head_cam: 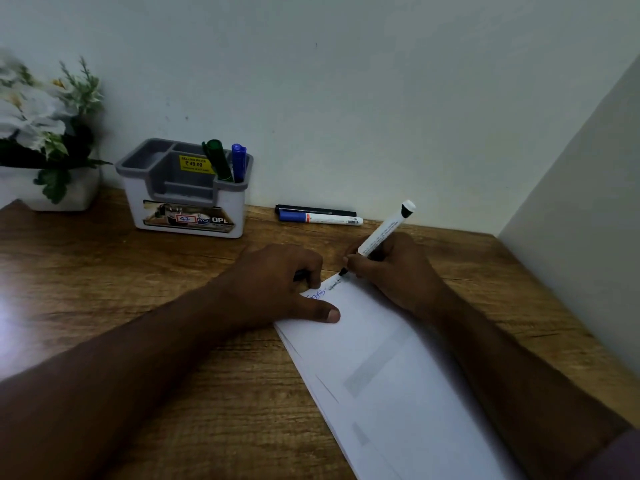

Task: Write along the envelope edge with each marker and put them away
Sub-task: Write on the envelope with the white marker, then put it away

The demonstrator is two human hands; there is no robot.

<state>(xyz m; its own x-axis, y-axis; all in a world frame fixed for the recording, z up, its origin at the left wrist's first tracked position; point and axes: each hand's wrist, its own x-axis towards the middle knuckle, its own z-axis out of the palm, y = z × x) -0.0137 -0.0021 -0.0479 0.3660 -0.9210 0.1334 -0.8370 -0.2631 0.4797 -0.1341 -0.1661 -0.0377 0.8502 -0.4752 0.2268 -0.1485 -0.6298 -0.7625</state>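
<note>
A white envelope (388, 368) lies slanted on the wooden desk (121, 271), with blue and black scribbles near its far edge. My right hand (394, 271) grips a white black-tipped marker (384, 232), its tip touching the envelope's far edge. My left hand (280, 285) presses the envelope's corner with the thumb, its fingers curled around a small dark object, likely the marker's cap. A green marker (217, 160) and a blue marker (238, 162) stand in the grey-and-white holder (187, 192). A black pen (317, 211) and a blue-capped white marker (320, 218) lie by the wall.
A white pot of artificial white flowers (45, 140) stands at the far left against the wall. A pale wall (571, 254) closes the desk on the right.
</note>
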